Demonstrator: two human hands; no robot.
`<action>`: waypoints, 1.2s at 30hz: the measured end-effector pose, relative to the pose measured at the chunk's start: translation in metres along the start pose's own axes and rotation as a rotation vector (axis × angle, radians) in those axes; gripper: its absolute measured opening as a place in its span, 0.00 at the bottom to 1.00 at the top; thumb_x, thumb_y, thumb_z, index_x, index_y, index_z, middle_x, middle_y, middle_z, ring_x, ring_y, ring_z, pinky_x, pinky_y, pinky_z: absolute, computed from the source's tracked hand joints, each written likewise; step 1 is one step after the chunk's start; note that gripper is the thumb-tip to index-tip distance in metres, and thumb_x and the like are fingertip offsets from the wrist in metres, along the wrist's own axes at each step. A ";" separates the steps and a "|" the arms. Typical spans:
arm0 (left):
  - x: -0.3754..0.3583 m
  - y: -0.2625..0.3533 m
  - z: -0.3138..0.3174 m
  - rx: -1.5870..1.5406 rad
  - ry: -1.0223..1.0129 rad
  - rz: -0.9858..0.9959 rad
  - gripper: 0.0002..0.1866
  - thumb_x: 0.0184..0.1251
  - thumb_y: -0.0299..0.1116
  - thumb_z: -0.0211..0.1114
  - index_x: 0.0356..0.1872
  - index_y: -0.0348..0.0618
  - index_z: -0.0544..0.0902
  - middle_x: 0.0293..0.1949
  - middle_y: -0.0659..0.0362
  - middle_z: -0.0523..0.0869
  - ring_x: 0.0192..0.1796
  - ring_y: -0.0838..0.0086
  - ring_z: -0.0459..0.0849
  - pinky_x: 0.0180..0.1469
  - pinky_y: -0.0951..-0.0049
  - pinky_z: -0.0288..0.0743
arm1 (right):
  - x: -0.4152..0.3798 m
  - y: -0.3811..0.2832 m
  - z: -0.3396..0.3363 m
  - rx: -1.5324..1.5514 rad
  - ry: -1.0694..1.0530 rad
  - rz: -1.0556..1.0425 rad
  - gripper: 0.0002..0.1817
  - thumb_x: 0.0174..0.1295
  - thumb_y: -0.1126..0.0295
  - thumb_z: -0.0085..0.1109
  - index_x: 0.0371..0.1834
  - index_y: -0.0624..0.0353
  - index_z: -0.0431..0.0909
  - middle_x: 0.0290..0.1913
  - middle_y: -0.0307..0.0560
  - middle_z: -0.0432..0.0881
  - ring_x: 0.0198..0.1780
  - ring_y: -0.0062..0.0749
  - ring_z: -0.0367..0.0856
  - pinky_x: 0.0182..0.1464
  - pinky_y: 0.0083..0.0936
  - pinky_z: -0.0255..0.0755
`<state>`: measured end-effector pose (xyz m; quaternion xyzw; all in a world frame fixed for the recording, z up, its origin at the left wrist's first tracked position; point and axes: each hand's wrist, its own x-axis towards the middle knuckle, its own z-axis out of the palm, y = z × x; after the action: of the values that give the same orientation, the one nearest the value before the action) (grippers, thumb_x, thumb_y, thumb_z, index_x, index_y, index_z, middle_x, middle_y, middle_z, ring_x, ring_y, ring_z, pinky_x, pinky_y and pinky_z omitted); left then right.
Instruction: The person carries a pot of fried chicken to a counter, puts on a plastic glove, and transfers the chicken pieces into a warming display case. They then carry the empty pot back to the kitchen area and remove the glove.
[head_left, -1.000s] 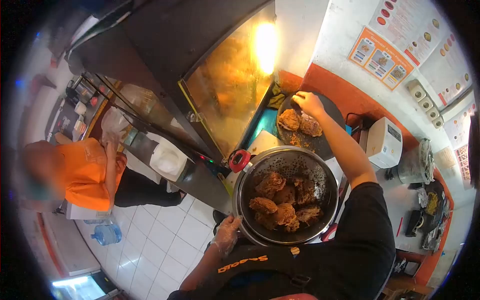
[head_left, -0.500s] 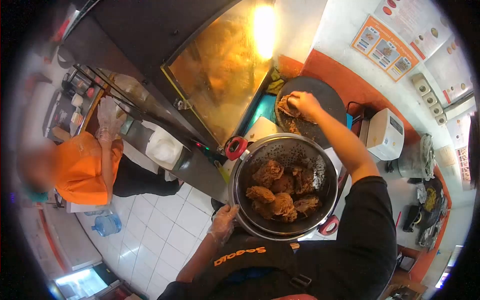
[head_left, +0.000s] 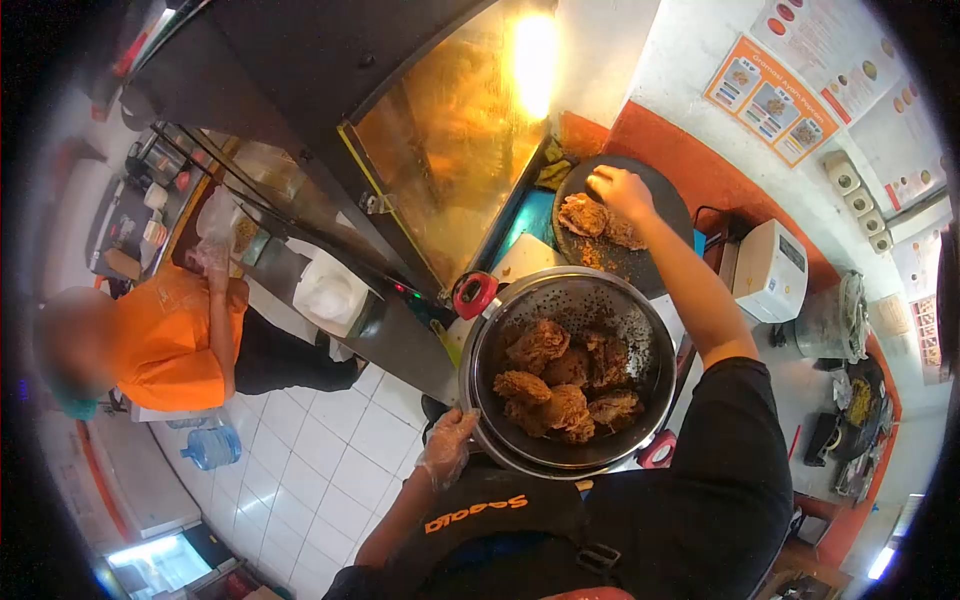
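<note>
- Biggest worry is the steel colander (head_left: pixel 630 320) tipping. The left hand (head_left: pixel 447 445) has its gloved fingers closed on the near-left rim, and I can't see what carries that side. Uneven weight or a hard tug could rock it off the table (head_left: pixel 674 322) toward the floor (head_left: pixel 350 440).
- Most of the fried chicken (head_left: pixel 538 345) is heaped inside the colander. A jolt could knock the crust off, since pieces lean on each other.
- The right hand (head_left: pixel 622 192) is beyond the colander, fingers bent over the dark round board (head_left: pixel 665 205). Can't tell if they're pinching anything. Greasy coating could make a piece slip if they are.
- Two pieces (head_left: pixel 583 215) lie on that board, with loose crumbs (head_left: pixel 592 257) on the colander side. A careless sweep might push those off the edge.
- Right forearm passes just beside the colander's far-right rim, so a sleeve or elbow could bump it.
- The red handle (head_left: pixel 475 295) sticks out at the colander's far left, near the glass cabinet (head_left: pixel 440 140). If the whole thing shifts that way, it could knock or snag there.
</note>
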<state>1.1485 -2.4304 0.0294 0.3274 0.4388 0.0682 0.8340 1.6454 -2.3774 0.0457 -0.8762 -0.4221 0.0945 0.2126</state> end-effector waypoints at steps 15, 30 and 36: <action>-0.013 0.029 0.024 0.220 0.074 -0.017 0.16 0.69 0.45 0.58 0.39 0.40 0.74 0.39 0.58 0.79 0.44 0.72 0.77 0.48 0.69 0.72 | -0.036 0.001 0.018 -0.144 -0.035 0.020 0.23 0.61 0.50 0.52 0.54 0.48 0.78 0.45 0.56 0.83 0.48 0.51 0.81 0.50 0.37 0.73; -0.006 0.025 0.014 0.178 0.126 -0.074 0.10 0.70 0.35 0.58 0.44 0.38 0.76 0.40 0.59 0.81 0.40 0.73 0.80 0.46 0.70 0.77 | -0.021 0.012 0.001 0.061 -0.033 0.097 0.26 0.58 0.47 0.53 0.53 0.52 0.79 0.45 0.56 0.83 0.50 0.53 0.80 0.53 0.39 0.72; -0.014 0.038 0.024 0.128 0.109 -0.102 0.13 0.70 0.36 0.57 0.47 0.37 0.75 0.42 0.57 0.81 0.42 0.71 0.81 0.47 0.68 0.76 | -0.048 0.023 0.007 0.101 -0.029 0.102 0.23 0.58 0.50 0.55 0.50 0.54 0.81 0.53 0.57 0.79 0.54 0.49 0.78 0.57 0.37 0.68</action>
<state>1.1653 -2.4180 0.0717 0.3532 0.5032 0.0152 0.7886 1.6289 -2.4256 0.0285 -0.8832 -0.3747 0.1392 0.2452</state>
